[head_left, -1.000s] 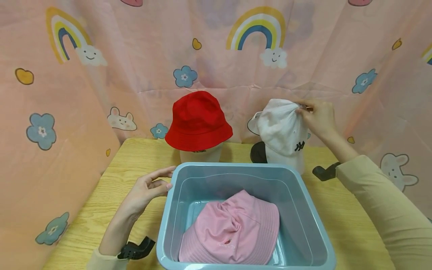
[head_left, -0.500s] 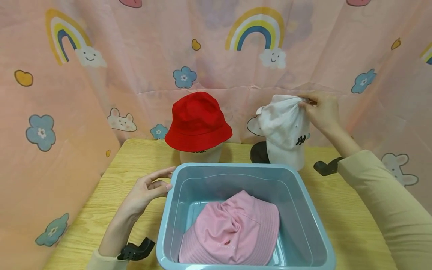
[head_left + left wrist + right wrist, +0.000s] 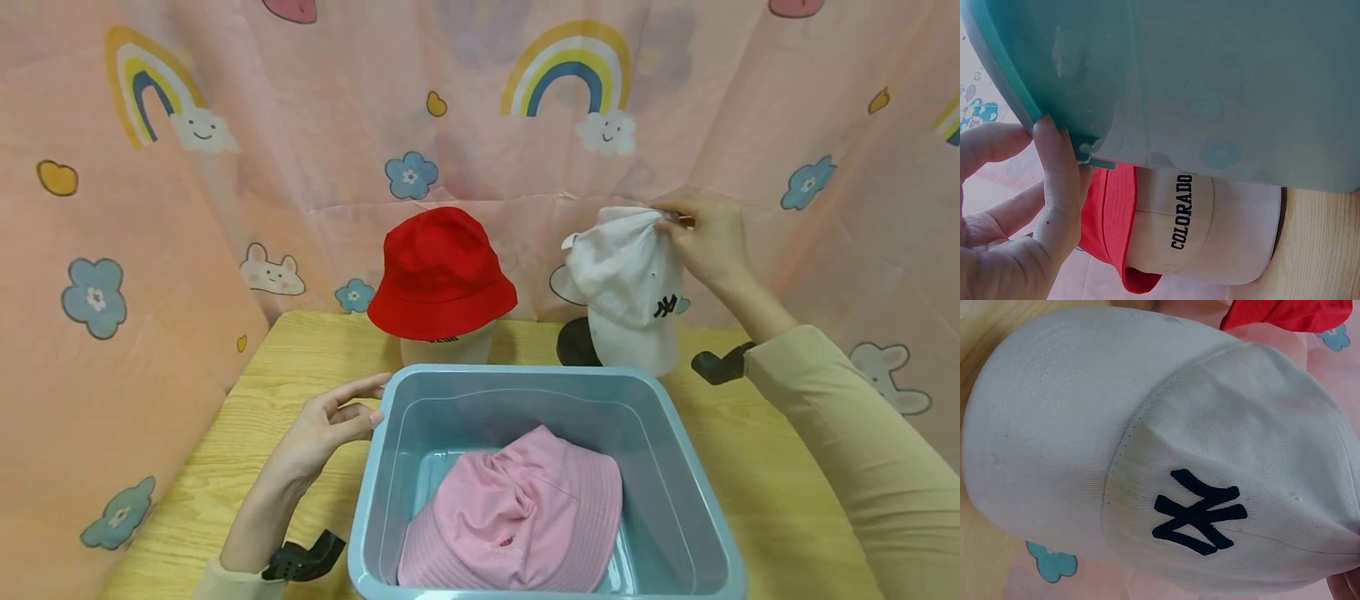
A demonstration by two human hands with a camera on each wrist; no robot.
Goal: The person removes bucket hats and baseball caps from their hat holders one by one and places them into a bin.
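Observation:
In the head view, my right hand (image 3: 708,237) pinches the crown of a white baseball cap (image 3: 626,279) with a black NY emblem. Its cloth gathers under the fingers, and the brim points down close to the table; the right wrist view shows the brim (image 3: 1047,425) large. My left hand (image 3: 326,425) holds the left rim of a light blue tub (image 3: 416,371) near its back corner, thumb and finger meeting at the edge in the left wrist view. Inside the tub lies a crumpled pink bucket hat (image 3: 517,517).
Behind the tub a red bucket hat (image 3: 442,275) sits over a beige cap (image 3: 1172,219) lettered COLORADO, with a pale brim. A black rounded object (image 3: 576,343) stands beside the white cap. A printed pink cloth (image 3: 480,167) hangs behind the wooden table (image 3: 300,342).
The white cap has risen a little in my right hand and its brim has shifted slightly. My left hand, the tub and the other hats stay put.

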